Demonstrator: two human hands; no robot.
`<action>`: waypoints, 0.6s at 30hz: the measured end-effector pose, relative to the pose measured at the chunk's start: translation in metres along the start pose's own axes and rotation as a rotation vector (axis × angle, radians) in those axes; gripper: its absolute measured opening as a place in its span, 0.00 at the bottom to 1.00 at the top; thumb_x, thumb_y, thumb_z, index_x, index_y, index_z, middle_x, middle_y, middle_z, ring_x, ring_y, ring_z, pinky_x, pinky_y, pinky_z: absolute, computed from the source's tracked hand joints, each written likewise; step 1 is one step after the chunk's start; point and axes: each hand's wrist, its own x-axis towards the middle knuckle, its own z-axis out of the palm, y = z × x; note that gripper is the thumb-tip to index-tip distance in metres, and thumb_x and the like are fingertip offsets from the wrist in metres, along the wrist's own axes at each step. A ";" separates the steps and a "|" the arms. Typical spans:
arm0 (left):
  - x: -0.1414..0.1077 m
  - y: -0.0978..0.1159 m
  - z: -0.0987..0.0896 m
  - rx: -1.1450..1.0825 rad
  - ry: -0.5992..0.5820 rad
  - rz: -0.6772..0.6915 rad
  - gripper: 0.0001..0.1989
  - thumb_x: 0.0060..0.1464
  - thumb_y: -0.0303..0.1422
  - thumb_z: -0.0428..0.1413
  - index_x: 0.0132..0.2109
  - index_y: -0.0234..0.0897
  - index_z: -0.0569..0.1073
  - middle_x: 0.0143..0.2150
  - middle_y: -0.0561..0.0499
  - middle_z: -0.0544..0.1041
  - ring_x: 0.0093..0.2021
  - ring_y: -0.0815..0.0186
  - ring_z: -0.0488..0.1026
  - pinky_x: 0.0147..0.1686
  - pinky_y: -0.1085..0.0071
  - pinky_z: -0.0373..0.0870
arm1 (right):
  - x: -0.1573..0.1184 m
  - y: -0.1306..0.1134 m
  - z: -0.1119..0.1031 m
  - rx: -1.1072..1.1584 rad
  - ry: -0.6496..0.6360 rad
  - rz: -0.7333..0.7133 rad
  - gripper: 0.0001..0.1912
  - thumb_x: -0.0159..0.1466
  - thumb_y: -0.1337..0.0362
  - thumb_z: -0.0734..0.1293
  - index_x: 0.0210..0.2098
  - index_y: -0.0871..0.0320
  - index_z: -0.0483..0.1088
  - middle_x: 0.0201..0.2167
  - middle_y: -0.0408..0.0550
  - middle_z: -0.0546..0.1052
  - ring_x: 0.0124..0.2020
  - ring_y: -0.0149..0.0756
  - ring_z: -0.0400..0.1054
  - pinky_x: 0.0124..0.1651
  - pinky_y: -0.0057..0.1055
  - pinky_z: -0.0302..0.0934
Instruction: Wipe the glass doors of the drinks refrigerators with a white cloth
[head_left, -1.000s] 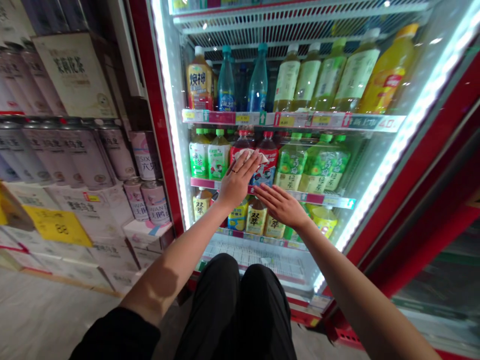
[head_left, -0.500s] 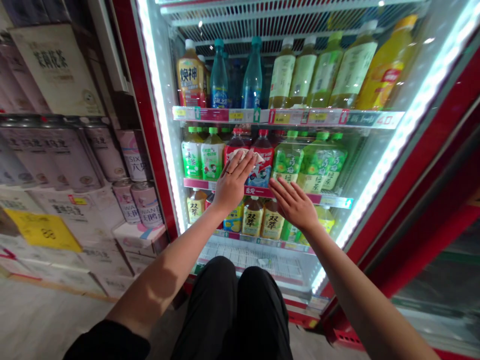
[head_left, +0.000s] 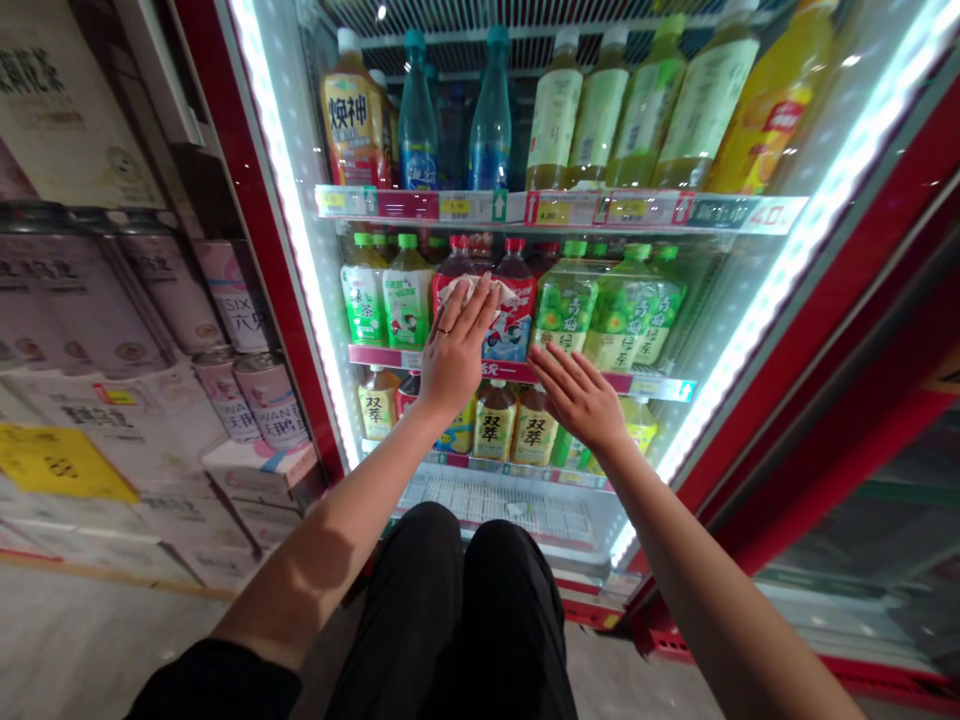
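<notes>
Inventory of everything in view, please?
Glass-door drinks cooler: 1, red frame, ahead
Yellow-orange bottle: 1, top shelf, right
Pale-green-labelled bottles: 4, top shelf
Blue-capped clear bottles: 2, top shelf
Green-capped bottles: 5, middle shelf
Red-capped dark bottles: 2 in front, middle shelf
Amber bottles: 3, bottom shelf
Pink-and-white cans: several, stacked left of cooler
Yellow sign: 1, on cartons, lower left
White cloth: 1, under left fingers, against the glass
Black trousers: 1 pair, bottom centre
Left hand: 1, ringed, flat on cloth
Right hand: 1, open, at the glass
</notes>
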 end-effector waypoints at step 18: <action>0.015 0.017 0.000 0.024 -0.132 0.164 0.42 0.72 0.20 0.39 0.80 0.47 0.24 0.82 0.54 0.56 0.83 0.62 0.49 0.81 0.55 0.56 | 0.000 0.000 0.001 0.040 -0.001 0.016 0.45 0.76 0.69 0.63 0.82 0.50 0.33 0.76 0.46 0.62 0.77 0.41 0.58 0.79 0.45 0.58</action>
